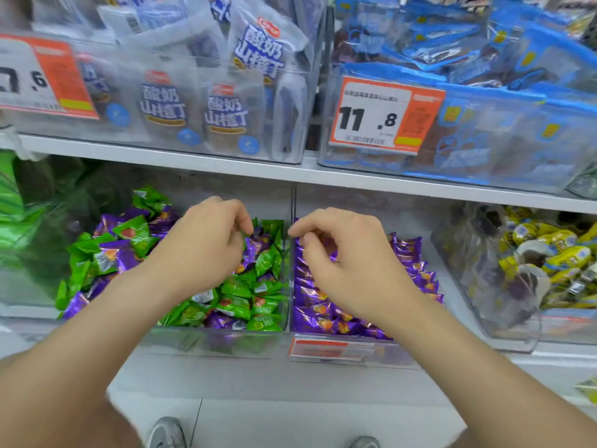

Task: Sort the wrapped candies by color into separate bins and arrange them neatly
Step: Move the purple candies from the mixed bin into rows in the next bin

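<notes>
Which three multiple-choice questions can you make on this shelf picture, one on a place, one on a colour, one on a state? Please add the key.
1. Over which bin is the right hand? A. purple bin B. yellow bin C. an upper bin
2. Which colours lie in the left bin? A. green only B. green and purple C. yellow and purple
3. How do the candies in the purple bin lie? A. loose heap B. neat rows C. none there
Key: 1 A, purple wrappers show around the hand; 2 B, both wrappers are mixed there; 3 B, they line up side by side.
</notes>
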Demonstrator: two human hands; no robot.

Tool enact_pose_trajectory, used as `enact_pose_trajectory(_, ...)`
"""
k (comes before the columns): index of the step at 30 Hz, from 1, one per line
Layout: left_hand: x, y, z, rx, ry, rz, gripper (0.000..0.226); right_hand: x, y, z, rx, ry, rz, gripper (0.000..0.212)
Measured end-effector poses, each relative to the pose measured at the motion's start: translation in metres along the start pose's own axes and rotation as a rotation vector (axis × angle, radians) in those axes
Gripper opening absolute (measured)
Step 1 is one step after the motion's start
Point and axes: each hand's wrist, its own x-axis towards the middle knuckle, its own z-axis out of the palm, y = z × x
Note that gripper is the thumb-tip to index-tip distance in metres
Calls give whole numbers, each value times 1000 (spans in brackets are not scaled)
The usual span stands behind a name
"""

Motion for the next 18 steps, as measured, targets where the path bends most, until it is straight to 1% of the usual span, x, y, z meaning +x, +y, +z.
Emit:
enact_pose_trajectory(2,-3,-19,-13,77,-79,-74,42,3,-27,16,14,-39,-50,25)
enact_pose_trajectory(4,-4,-38,-23,140,-136,-115,47,10,-40,35,-46,-121,-75,26)
enact_pose_trajectory(7,-8,-63,-30,256,-217,-168,39,29,-46,60,-241,-301,-69,24)
enact_pose_trajectory(9,-12,-76,-34,278,-274,-175,39,43,-46,73,-369,-378,-15,10)
enact_pose_trajectory(10,-13,-80,-36,277,-303,-170,42,50,-47,77,-411,-411,21,11)
enact_pose_trajectory(11,-15,-84,-38,275,-337,-170,46,56,-46,82,-426,-439,42,17)
enact_pose_trajectory(14,-16,-89,-40,304,-444,-190,54,71,-42,98,-447,-547,87,27)
enact_pose_trajectory(15,-17,-91,-40,320,-465,-188,51,75,-40,103,-443,-588,94,31)
enact_pose_trajectory(16,-17,-92,-40,325,-477,-182,45,78,-39,108,-442,-626,102,31)
enact_pose_trajectory(18,-17,-94,-42,312,-494,-179,28,83,-40,112,-473,-666,109,26)
